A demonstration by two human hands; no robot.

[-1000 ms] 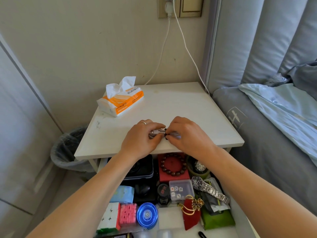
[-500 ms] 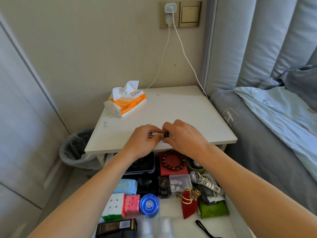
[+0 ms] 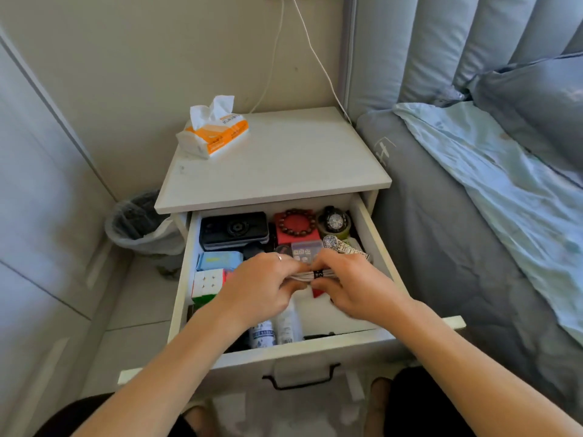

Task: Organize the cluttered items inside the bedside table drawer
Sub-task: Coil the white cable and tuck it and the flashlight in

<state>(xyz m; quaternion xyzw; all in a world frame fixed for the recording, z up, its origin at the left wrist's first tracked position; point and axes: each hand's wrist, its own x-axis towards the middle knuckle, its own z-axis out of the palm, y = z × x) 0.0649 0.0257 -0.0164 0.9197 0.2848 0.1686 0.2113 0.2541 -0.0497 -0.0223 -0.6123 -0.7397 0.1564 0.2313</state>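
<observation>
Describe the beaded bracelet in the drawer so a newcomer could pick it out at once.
Start at the open drawer under the white bedside table top and look along its back row. The bracelet lies on a red box between a black case and a dark-faced wristwatch. It is the only ring of dark brown round beads there.

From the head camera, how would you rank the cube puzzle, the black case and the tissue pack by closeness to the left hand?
1. Cube puzzle: in the drawer, just left of the left hand.
2. Black case: at the drawer's back left, beyond the hand.
3. Tissue pack: on the tabletop's far left corner, farthest away.
</observation>
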